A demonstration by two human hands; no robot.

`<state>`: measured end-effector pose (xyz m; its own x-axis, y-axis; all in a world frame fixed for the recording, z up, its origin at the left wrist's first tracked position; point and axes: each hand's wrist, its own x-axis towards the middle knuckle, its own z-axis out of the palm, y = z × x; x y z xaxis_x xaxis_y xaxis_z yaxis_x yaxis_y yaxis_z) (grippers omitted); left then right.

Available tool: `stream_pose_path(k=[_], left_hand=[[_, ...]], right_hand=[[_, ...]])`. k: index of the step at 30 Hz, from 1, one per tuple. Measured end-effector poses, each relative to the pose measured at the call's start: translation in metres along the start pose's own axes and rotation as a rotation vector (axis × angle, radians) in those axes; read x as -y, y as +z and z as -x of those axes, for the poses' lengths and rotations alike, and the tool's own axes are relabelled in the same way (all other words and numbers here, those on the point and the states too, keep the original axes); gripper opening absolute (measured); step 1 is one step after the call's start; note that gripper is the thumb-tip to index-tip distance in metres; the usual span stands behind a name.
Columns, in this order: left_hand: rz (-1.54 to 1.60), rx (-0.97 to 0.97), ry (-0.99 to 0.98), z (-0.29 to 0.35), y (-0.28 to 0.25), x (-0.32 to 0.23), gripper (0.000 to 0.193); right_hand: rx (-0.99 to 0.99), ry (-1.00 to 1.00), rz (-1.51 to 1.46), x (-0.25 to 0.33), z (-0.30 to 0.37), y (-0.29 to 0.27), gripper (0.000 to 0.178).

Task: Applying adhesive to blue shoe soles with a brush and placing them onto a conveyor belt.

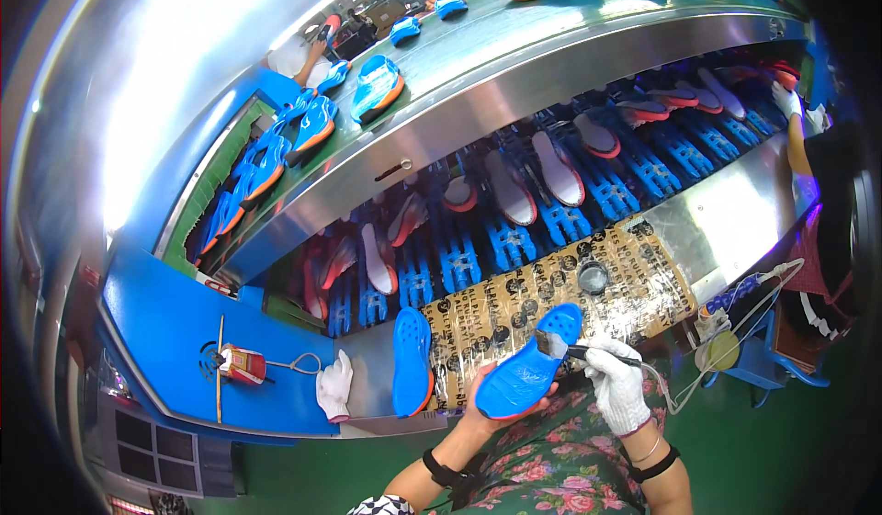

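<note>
My bare left hand (484, 403) grips a blue shoe sole (519, 379) with an orange-red edge, tilted in front of my body. Its inner face is turned up and looks wet and glossy. My right hand (614, 382), in a white knit glove, is closed around a brush (553, 344) with a black handle. The brush's pale head touches the sole near its upper end; a thin pale tube seems to run from the handle end. Another blue sole (412, 361) lies to the left, at the edge of a tape-covered cardboard sheet (459, 324). A small dark round cup (593, 278) stands on the sheet.
Behind the sheet, shoe uppers (508, 189) sit on blue racks (459, 262). Above, a green belt (478, 48) carries blue soles (377, 88). An empty white glove (335, 388) and red-and-white container (243, 364) lie left. A co-worker's gloved hand (787, 100) reaches in far right.
</note>
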<state>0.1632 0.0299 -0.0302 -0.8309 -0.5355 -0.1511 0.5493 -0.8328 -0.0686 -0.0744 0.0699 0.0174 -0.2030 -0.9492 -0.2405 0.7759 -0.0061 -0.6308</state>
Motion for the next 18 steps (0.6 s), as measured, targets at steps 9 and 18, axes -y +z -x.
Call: stream_pose_path(k=[9, 18], left_hand=[[-0.137, 0.183, -0.072, -0.042, 0.023, 0.041, 0.102], [0.220, 0.177, 0.059, -0.056, 0.045, 0.060, 0.102]], right_hand=[[0.093, -0.264, 0.475, 0.051, 0.022, 0.036, 0.022], [0.265, -0.951, 0.938, 0.073, 0.009, 0.053, 0.021]])
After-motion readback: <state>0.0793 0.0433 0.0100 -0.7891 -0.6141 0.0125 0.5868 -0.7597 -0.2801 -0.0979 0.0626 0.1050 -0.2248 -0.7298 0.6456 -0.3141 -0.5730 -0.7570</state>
